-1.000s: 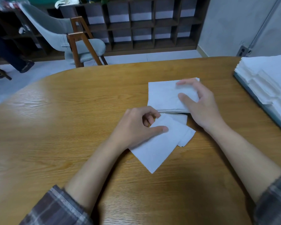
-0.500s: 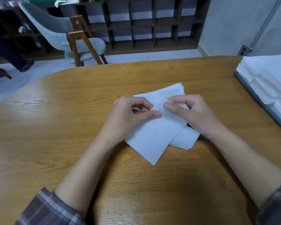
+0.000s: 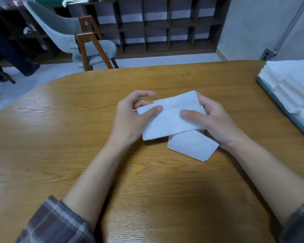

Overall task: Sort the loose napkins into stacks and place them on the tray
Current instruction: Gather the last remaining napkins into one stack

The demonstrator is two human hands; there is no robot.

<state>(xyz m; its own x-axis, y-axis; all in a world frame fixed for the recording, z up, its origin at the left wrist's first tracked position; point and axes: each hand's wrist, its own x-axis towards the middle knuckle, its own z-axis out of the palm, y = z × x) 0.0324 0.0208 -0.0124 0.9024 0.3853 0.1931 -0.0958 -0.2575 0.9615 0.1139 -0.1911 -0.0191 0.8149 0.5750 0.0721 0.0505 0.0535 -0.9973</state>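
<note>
While napkin stacks (image 3: 291,81) already sit on the tray (image 3: 286,117) at the bench's (image 3: 147,181) right edge, the left hand (image 3: 130,120) and right hand (image 3: 216,123) pinch a bundle (image 3: 170,118) mid-bench; perhaps two loose napkins (image 3: 191,146) lie beneath, unsorted.

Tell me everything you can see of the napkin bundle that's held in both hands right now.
The napkin bundle is white soft paper, with thin layers showing at its far corner and a lightly creased top. It sits slanted over the table, right end farther away. The left hand pinches its left end, thumb on top; the right hand grips its right end likewise. Its near edge overlaps a smaller pile of napkins lying flat on the wood.
</note>
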